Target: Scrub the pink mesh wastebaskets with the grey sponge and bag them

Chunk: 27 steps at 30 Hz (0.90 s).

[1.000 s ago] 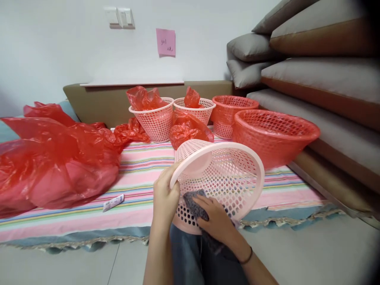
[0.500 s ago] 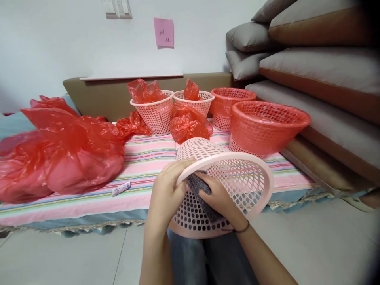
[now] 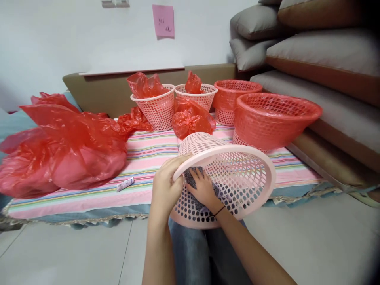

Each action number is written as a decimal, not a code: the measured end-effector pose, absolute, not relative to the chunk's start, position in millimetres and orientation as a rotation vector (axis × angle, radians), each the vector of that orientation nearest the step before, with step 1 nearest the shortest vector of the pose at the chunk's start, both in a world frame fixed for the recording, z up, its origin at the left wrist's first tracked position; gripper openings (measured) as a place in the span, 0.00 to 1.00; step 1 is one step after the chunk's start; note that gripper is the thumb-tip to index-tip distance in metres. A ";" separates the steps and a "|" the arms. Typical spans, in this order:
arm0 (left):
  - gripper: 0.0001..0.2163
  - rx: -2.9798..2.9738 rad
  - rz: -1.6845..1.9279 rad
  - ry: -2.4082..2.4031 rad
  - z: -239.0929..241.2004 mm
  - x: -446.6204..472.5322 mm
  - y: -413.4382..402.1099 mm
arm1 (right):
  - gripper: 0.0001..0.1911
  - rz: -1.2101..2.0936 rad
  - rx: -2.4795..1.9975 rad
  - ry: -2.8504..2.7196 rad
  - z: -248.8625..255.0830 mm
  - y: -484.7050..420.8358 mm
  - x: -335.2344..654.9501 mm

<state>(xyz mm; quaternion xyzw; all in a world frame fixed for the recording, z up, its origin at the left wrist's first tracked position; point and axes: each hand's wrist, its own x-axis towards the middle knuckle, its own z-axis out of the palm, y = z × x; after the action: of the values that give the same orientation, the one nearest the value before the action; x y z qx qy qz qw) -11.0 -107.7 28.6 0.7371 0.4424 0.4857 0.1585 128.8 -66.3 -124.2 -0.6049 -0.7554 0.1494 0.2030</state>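
Note:
A pale pink perforated plastic basket [image 3: 237,174] lies tipped on its side over my lap, its mouth facing me. My left hand [image 3: 166,186] grips its rim at the left, fingers curled over the edge. Inside the basket, my right hand [image 3: 203,190] presses a dark grey cloth [image 3: 191,178] against the inner wall, fingers closed on it. Part of the cloth is hidden under that hand.
A striped pink mat [image 3: 148,158] covers the floor ahead. On it stand two pale pink baskets [image 3: 157,107] with red plastic bags, two red baskets [image 3: 273,118], a big heap of red bags [image 3: 62,146] and a small tube [image 3: 124,184]. Sofa cushions [image 3: 320,51] are stacked at right.
My right hand has pushed the grey cloth further up inside the basket. The basket has tilted and shifted slightly, and my view has dropped a little.

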 end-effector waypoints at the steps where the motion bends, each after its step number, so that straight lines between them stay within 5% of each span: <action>1: 0.28 2.085 1.388 1.275 28.2 -11.1 -107.0 | 0.35 0.412 -1.696 -2.092 -125.1 -66.0 126.7; 6: 0.28 2.026 1.378 1.353 28.1 -12.2 -107.0 | 0.32 0.446 -1.596 -2.127 -121.3 -80.3 127.9; 18: 0.25 1.997 1.419 1.316 25.2 -14.8 -124.1 | 0.44 0.624 -1.621 -2.202 -96.9 -189.7 150.4; 27: 0.23 1.839 1.541 1.545 -7.2 -28.2 -151.4 | 0.40 0.909 -1.369 -1.956 -99.4 -186.2 169.6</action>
<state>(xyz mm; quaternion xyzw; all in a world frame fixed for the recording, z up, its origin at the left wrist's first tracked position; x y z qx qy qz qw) -28.2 -151.4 -7.2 0.6379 0.5358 0.5343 0.1433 169.6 -186.2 -99.4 -0.5128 -0.7330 0.3407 0.2893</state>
